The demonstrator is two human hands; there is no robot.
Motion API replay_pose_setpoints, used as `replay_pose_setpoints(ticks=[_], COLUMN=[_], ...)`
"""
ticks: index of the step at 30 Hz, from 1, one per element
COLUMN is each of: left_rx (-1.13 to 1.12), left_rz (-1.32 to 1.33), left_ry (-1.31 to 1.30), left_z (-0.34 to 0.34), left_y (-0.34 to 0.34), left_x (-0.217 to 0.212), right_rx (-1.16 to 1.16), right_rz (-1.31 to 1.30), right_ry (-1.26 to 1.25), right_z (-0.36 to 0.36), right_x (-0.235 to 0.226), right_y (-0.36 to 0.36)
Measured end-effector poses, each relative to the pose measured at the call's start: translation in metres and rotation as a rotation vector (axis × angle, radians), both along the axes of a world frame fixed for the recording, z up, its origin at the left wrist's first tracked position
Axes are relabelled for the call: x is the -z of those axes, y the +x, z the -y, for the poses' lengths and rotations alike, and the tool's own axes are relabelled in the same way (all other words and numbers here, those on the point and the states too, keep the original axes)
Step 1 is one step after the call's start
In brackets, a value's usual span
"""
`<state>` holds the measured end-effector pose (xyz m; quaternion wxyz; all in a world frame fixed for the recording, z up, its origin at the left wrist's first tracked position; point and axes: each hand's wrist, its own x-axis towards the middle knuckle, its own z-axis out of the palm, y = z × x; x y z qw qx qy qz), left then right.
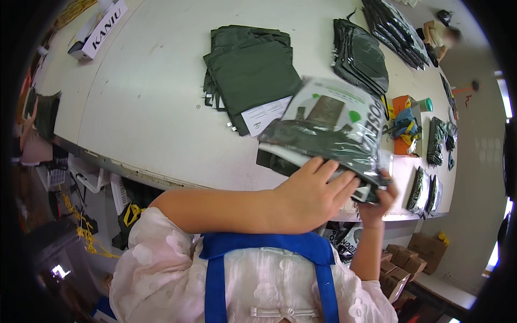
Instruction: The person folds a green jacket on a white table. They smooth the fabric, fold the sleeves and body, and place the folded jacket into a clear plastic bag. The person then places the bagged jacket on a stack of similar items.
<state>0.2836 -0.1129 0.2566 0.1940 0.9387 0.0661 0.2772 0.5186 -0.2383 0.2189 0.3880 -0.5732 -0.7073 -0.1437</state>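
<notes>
A clear plastic pack [328, 121] with a printed card and dark green folded fabric inside lies tilted near the table's front edge, slightly blurred. My left hand [319, 189] rests on its near edge, the fingers stretched and spread over the plastic; the thumb is hidden. At the near right corner, my right hand [381, 200] grips the pack with bent fingers, partly smeared by motion. Left of the pack sits a stack of folded dark green fabric pieces [250, 72], with a white printed sheet [265, 117] on its near corner, partly under the pack.
More dark packs [360, 56] are piled at the far right. An orange box [405, 141] with blue and yellow items stands to the right, near other packs [419, 191]. A white sign box [99, 32] is far left. Other people are at both sides. Cardboard boxes [401, 266] are below right.
</notes>
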Motion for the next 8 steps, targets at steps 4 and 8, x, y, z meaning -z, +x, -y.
replay_pose_setpoints(ticks=[4,8], left_rx=[0.08,-0.019], left_rz=[-0.344,-0.63], left_ry=[-0.126,-0.565], left_z=[0.022,0.005], left_y=[0.03,0.038], left_x=[0.117,0.157], right_rx=[0.307,0.509], right_rz=[-0.011,-0.223], right_ry=[-0.475,-0.708], right_z=[0.041,0.059], right_x=[0.1,0.132], right_y=[0.012,-0.007])
